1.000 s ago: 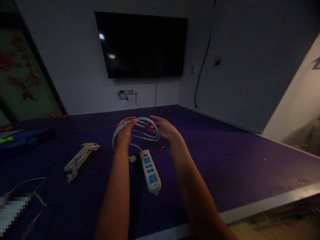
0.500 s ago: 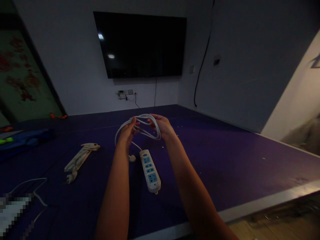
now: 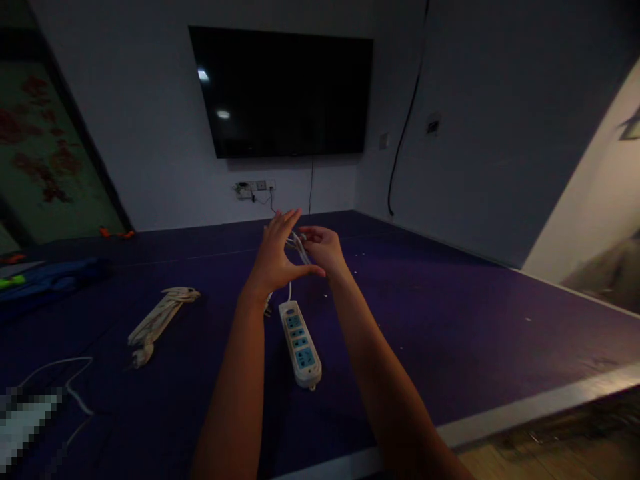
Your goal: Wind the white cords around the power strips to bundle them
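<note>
My right hand (image 3: 327, 250) pinches a coil of white power cord (image 3: 301, 249) above the purple surface. My left hand (image 3: 277, 257) is just in front of the coil, fingers raised and thumb stretched out apart from them, hiding much of the cord. Below the hands lies a white power strip (image 3: 302, 347) with blue socket faces, and the cord runs up from its far end. Close to my left wrist the plug (image 3: 268, 307) shows only in part.
Left of my arms lies another white power strip (image 3: 159, 319) with its cord wrapped around it. A thin white cable (image 3: 75, 393) and a blurred pale object are at lower left. Blue cloth (image 3: 65, 277) lies farther back. A television (image 3: 285, 93) hangs on the wall.
My left hand has let go of the coil and spread open, moving right in front of it. The loops are drawn in narrower at my right hand. The strip has stayed put.
</note>
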The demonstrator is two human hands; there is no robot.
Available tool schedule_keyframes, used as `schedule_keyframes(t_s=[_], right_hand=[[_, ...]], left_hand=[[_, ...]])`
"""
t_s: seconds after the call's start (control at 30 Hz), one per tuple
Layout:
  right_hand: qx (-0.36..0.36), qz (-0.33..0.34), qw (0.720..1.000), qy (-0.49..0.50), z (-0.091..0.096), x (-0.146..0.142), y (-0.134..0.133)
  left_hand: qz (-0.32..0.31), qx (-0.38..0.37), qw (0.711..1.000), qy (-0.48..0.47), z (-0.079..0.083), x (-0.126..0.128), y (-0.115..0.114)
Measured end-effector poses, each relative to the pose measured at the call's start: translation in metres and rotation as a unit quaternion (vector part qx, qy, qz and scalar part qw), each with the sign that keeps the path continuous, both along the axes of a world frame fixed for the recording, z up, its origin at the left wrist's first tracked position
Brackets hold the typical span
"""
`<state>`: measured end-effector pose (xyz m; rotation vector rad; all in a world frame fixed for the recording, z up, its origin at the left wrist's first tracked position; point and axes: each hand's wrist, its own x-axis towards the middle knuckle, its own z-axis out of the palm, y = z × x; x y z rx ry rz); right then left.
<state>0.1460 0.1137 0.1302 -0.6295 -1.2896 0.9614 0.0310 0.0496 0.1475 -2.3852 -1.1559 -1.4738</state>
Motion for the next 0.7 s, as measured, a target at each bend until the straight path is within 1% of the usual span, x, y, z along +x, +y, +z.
schedule_keyframes(t_s=[0.1, 0.2, 0.33, 0.47, 0.57, 0.7], right_hand=[[0.058, 0.022, 0.997, -0.05, 0.004, 0.0, -0.003], [0.105, 0.036, 0.99, -0.084, 0.009, 0.002, -0.01], [0.16, 0.01, 0.979, -0.123, 0.013, 0.001, -0.022], [0.225, -0.03, 0.964, -0.136, 0.016, -0.003, -0.031], [0.242, -0.041, 0.96, -0.135, 0.019, -0.003, -0.035], [0.239, -0.052, 0.961, -0.127, 0.023, 0.002, -0.041]], left_hand=[[0.003, 0.005, 1.0, 0.018, -0.006, 0.004, 0.008], [0.022, 0.021, 0.999, 0.018, -0.008, -0.001, 0.012], [0.063, 0.031, 0.998, 0.01, -0.011, -0.009, 0.015], [0.105, 0.039, 0.994, -0.018, -0.016, -0.009, 0.02], [0.132, 0.047, 0.99, -0.014, -0.017, -0.008, 0.024], [0.162, 0.035, 0.986, -0.013, -0.018, -0.005, 0.027]])
